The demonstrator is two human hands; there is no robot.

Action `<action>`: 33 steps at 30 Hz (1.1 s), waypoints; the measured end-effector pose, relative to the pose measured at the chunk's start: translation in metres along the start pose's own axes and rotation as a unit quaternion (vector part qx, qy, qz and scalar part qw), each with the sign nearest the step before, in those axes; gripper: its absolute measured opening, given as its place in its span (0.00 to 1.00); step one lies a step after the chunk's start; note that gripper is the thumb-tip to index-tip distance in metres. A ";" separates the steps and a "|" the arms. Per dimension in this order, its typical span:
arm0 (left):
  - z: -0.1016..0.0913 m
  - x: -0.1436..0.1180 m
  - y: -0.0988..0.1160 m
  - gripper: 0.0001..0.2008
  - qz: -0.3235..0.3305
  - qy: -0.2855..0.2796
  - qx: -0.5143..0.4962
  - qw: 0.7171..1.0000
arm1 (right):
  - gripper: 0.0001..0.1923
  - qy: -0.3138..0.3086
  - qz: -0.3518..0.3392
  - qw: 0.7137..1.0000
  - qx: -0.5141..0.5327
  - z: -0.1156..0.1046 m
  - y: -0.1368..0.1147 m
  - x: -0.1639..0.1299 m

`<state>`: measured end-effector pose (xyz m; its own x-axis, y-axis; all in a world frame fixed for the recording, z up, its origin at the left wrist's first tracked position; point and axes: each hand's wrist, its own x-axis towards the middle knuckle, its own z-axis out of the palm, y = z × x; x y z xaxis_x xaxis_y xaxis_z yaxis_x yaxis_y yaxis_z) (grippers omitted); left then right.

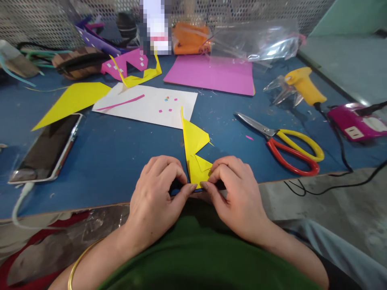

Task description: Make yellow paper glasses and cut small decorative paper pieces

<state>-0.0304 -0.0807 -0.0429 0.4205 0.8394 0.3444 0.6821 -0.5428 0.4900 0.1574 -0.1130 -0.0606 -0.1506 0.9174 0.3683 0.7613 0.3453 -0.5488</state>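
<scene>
A folded yellow paper piece [195,151] lies on the blue table [121,153] near its front edge, its point aimed away from me. My left hand [157,193] and my right hand [236,193] pinch its near end from both sides, fingertips almost meeting at the table's edge. A gold bangle [77,264] circles my left wrist.
Red-and-yellow scissors [287,147] lie to the right, a yellow glue gun [304,86] and a magenta power strip [358,123] beyond. A phone [48,149] rests at left. White sheet [148,104], pink sheet [211,74], yellow scraps [72,100] and plastic bags [256,40] fill the back.
</scene>
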 end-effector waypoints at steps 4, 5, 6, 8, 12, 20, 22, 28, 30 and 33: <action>0.006 -0.008 -0.006 0.05 0.100 0.085 0.019 0.991 | 0.07 0.003 -0.005 1.000 -0.002 0.001 0.000 0.000; 0.007 -0.011 -0.008 0.06 0.134 0.095 0.026 0.986 | 0.07 0.004 -0.005 1.000 -0.003 0.001 0.000 0.000; 0.009 -0.013 -0.010 0.08 0.164 0.101 0.036 0.981 | 0.07 0.004 -0.004 1.000 -0.004 0.002 0.000 0.000; 0.012 -0.019 -0.014 0.11 0.217 0.110 0.060 0.968 | 0.07 0.007 -0.002 1.000 -0.003 0.002 0.000 0.000; 0.016 -0.026 -0.017 0.14 0.272 0.096 0.107 0.952 | 0.08 0.015 0.001 1.000 -0.003 0.003 0.001 -0.001; 0.015 -0.032 -0.015 0.16 0.237 0.035 0.147 0.960 | 0.06 0.020 0.011 1.000 0.008 0.005 0.000 0.001; 0.014 -0.034 -0.015 0.17 0.233 0.026 0.146 0.961 | 0.06 0.045 0.005 0.999 0.031 0.005 0.001 -0.001; 0.017 -0.037 -0.013 0.18 0.235 0.038 0.134 0.962 | 0.15 0.174 -0.083 0.979 0.067 0.002 0.006 -0.024; 0.017 -0.037 -0.012 0.18 0.235 0.043 0.131 0.962 | 0.18 0.146 -0.166 0.975 0.023 0.004 0.008 -0.030; 0.017 -0.036 -0.012 0.16 0.228 0.047 0.135 0.963 | 0.18 0.096 -0.238 0.966 -0.038 0.014 0.011 -0.035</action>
<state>-0.0435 -0.1037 -0.0752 0.6662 0.5019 0.5515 0.5751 -0.8167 0.0485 0.1624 -0.1384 -0.0899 -0.3815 0.6025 0.7011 0.6802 0.6966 -0.2285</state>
